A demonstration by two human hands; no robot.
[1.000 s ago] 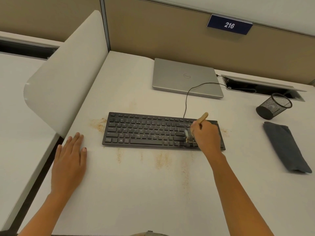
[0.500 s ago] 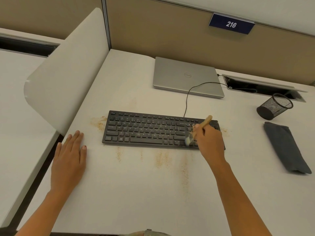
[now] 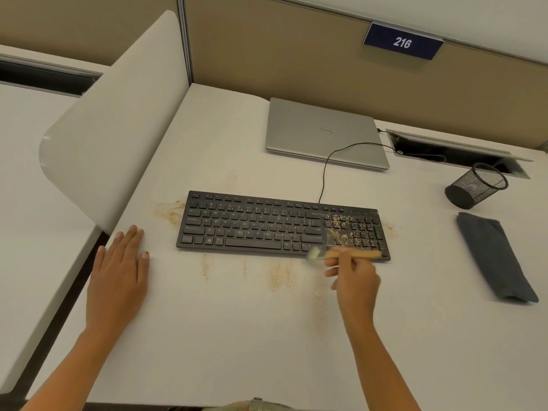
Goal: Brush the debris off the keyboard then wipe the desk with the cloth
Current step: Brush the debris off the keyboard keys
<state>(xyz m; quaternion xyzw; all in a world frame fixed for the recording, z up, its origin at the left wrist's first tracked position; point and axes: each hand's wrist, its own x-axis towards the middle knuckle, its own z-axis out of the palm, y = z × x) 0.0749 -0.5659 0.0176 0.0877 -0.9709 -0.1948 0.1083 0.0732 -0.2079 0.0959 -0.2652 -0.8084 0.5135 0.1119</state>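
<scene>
The right grip [image 3: 354,280], low and right of centre in the frame, is clenched on the wooden handle of the brush [image 3: 355,255]. It pinches the handle between thumb and fingers so that it lies almost level along the near edge of the keyboard [image 3: 252,226], with the pale bristles pointing toward frame left. The bristles are blurred, so I cannot tell whether they touch the keys or the surface [image 3: 237,336]. Holding the brush low and sideways like this seems meant to drag crumbs off the keyboard's front lip. The left grip [image 3: 118,274] grasps nothing: it lies flat, fingers straight, palm down on the surface at lower left, well apart from the keyboard, probably as a brace rather than to steady anything. The debris [image 3: 344,232] sits thickest on the number-pad block at the keyboard's right end, while the letter keys look mostly clean. Tan streaks [image 3: 280,275] lie on the surface just below the keyboard, with a patch beside its left end. Brushing looks well along but unfinished. The cloth [image 3: 495,256], dark and folded, lies untouched at the right of the frame, near enough for the wiping to come.
</scene>
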